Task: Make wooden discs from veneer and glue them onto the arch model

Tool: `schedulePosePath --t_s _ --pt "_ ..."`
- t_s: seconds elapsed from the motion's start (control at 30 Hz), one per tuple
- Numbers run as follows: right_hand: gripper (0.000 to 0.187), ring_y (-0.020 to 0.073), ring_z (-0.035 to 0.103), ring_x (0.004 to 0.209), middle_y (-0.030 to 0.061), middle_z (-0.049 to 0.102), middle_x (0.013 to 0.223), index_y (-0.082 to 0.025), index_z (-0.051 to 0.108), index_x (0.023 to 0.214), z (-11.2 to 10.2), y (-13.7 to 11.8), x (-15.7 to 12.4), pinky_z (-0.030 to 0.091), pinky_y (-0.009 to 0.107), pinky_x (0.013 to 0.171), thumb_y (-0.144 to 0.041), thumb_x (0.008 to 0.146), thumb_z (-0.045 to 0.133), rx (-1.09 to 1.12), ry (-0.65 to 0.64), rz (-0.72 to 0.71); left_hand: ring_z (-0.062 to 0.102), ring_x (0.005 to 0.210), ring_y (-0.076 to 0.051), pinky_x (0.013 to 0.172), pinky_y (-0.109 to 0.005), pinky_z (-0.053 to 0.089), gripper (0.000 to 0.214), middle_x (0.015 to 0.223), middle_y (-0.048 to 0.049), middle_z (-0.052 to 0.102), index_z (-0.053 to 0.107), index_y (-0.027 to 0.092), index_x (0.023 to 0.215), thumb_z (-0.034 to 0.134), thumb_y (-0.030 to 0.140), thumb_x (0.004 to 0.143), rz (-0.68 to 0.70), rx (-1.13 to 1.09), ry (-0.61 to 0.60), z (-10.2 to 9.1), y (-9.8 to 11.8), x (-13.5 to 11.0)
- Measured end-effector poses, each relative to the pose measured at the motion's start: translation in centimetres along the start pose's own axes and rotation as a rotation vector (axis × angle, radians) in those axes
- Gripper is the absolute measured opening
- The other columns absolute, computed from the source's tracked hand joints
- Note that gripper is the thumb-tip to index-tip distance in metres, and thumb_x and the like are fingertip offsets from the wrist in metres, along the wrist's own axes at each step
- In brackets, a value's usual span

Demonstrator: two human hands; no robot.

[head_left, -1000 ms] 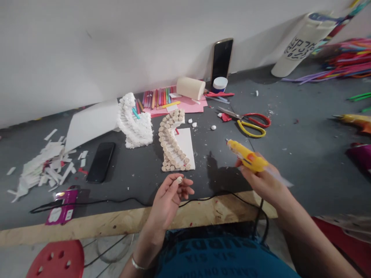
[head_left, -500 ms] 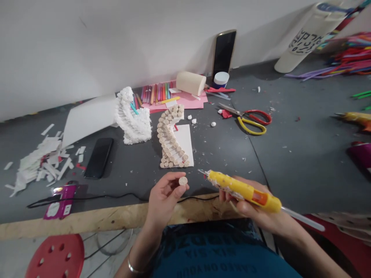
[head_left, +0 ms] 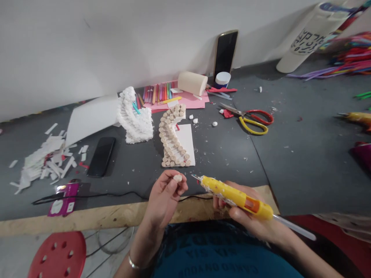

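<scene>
Between the thumb and fingertips of my left hand [head_left: 165, 195] is a small pale disc [head_left: 177, 178], held close to the table's front edge. My right hand [head_left: 246, 210] is wrapped round a yellow hot glue gun [head_left: 232, 193] with a clear glue stick out of its back end. The gun's nozzle points left, a short way from the disc and apart from it. Beyond my hands lies a small curved staircase model [head_left: 174, 143] edged with round beige discs on a white base. A white, rough-coated staircase model [head_left: 135, 119] stands to its left.
Scissors [head_left: 249, 120] lie right of the models; a phone [head_left: 101, 156] and white scraps [head_left: 48, 162] lie left. A black cable [head_left: 116, 195] runs along the front. Behind are a cardboard tube [head_left: 193, 83], an upright phone [head_left: 225, 54] and a bottle [head_left: 311, 38]. Another glue gun [head_left: 356, 119] is far right.
The glue gun in my right hand has shifted left, bringing its nozzle closer to the disc. My left hand has turned the disc, whose flat face no longer points at me.
</scene>
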State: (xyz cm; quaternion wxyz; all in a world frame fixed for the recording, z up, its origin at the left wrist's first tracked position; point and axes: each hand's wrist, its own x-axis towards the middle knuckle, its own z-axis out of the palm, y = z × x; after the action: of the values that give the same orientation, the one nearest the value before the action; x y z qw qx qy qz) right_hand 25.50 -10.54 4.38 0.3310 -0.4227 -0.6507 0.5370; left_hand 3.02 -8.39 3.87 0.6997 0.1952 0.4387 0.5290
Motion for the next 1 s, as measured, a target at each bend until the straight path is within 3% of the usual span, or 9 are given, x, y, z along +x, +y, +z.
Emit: schedulePosePath --t_s 0.1,0.17,0.3,0.37,0.47,0.53,0.63,1.0 --pt "0.032 0.0172 0.059 0.071 0.0030 0.060 0.079 -0.022 0.057 0.084 0.2 0.4 -0.1 0.048 0.031 0.062 -0.051 0.092 0.047 0.069 0.001 -0.015 0.057 0.060 -0.007 0.051 -0.015 0.045 0.021 0.075 -0.0033 0.063 0.063 0.012 0.083 0.075 0.029 0.079 -0.259 -0.307 0.069 0.2 0.3 0.0" --pt "0.027 0.0163 0.059 0.071 0.0021 0.059 0.081 -0.023 0.057 0.085 0.3 0.7 -0.1 0.048 0.030 0.063 -0.047 0.092 0.048 0.082 0.017 -0.019 0.057 0.058 -0.006 0.049 -0.014 0.044 0.021 0.074 -0.0036 0.061 0.061 0.010 0.083 0.058 0.030 0.092 -0.416 -0.457 0.115 0.4 0.6 0.0" --pt "0.026 0.0167 0.059 0.074 0.0026 0.059 0.082 -0.022 0.058 0.086 0.5 1.3 0.0 0.048 0.032 0.068 -0.045 0.093 0.047 0.078 0.013 0.016 0.055 0.054 -0.006 0.045 -0.014 0.042 0.037 0.072 -0.0040 0.060 0.059 0.009 0.083 0.037 0.033 0.101 -0.522 -0.536 0.175 0.9 0.9 0.0" --pt "0.027 0.0170 0.059 0.075 0.0030 0.059 0.082 -0.022 0.058 0.086 0.7 1.3 0.0 0.048 0.032 0.068 -0.045 0.093 0.047 0.085 0.009 0.022 0.056 0.054 -0.006 0.046 -0.014 0.042 0.031 0.072 -0.0042 0.062 0.060 0.009 0.082 0.043 0.029 0.099 -0.493 -0.468 0.199 1.0 0.7 0.0" --pt "0.028 0.0158 0.058 0.071 0.0026 0.059 0.080 -0.022 0.057 0.085 0.8 1.2 0.0 0.047 0.031 0.064 -0.046 0.093 0.046 0.082 0.018 0.014 0.062 0.061 -0.008 0.052 -0.015 0.045 0.010 0.077 -0.0043 0.067 0.063 0.011 0.086 0.067 0.021 0.086 -0.338 -0.259 0.173 0.9 0.1 -0.1" --pt "0.028 0.0155 0.057 0.069 0.0021 0.058 0.079 -0.022 0.056 0.084 0.8 1.0 0.0 0.046 0.030 0.062 -0.046 0.093 0.046 0.070 0.027 -0.001 0.064 0.066 -0.010 0.057 -0.016 0.047 0.022 0.079 -0.0039 0.069 0.065 0.014 0.090 0.079 0.021 0.074 -0.183 -0.103 0.124 0.8 -0.3 -0.3" --pt "0.033 0.0161 0.057 0.067 0.0021 0.058 0.076 -0.022 0.056 0.081 0.7 0.5 0.1 0.045 0.031 0.060 -0.050 0.093 0.045 0.024 0.013 -0.025 0.065 0.070 -0.011 0.063 -0.018 0.048 0.031 0.080 -0.0034 0.071 0.068 0.016 0.092 0.084 0.029 0.068 -0.027 0.057 0.062 0.5 -0.7 -0.5" --pt "0.056 0.0119 0.043 0.050 -0.0005 0.047 0.059 -0.020 0.044 0.066 1.1 -0.9 0.9 0.031 0.029 0.048 -0.063 0.096 0.025 -0.314 0.015 -0.200 0.063 0.066 -0.011 0.060 -0.020 0.049 0.036 0.074 -0.0030 0.070 0.070 0.016 0.085 0.087 0.037 0.061 -0.030 0.093 0.014 0.3 -0.4 -0.3"
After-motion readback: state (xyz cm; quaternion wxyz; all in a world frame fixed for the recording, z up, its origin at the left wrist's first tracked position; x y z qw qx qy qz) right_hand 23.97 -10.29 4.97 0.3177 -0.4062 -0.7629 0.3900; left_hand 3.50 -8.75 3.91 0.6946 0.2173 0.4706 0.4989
